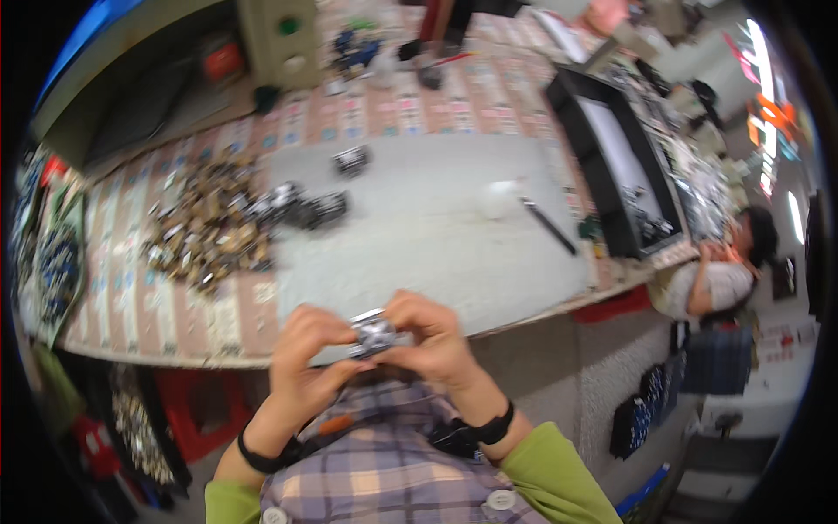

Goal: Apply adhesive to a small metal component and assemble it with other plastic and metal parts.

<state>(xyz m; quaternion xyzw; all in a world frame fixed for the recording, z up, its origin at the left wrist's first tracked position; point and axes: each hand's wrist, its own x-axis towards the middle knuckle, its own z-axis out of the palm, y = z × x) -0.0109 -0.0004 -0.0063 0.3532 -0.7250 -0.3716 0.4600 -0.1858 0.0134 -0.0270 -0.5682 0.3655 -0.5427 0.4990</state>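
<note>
Close to my body, just off the table's front edge, a small shiny silver metal piece (374,334) is held up between both hands. My left hand (305,354) pinches its left side with thumb and forefinger. The thumb and fingers of my right hand (434,339) close on its right side. Blur hides the piece's exact kind. Beyond it, a pale grey mat (419,262) covers the middle of the table. One similar silver piece (351,161) lies at the mat's far left, with a small cluster of dark and silver pieces (301,206) nearer.
A heap of brownish and silver pieces (209,223) spreads left of the mat. On its right lie a black-handled tool (550,227) and a white round thing (500,200). A black tray (594,144) stands farther right, near another person (711,279). A red stool (196,406) sits below the table.
</note>
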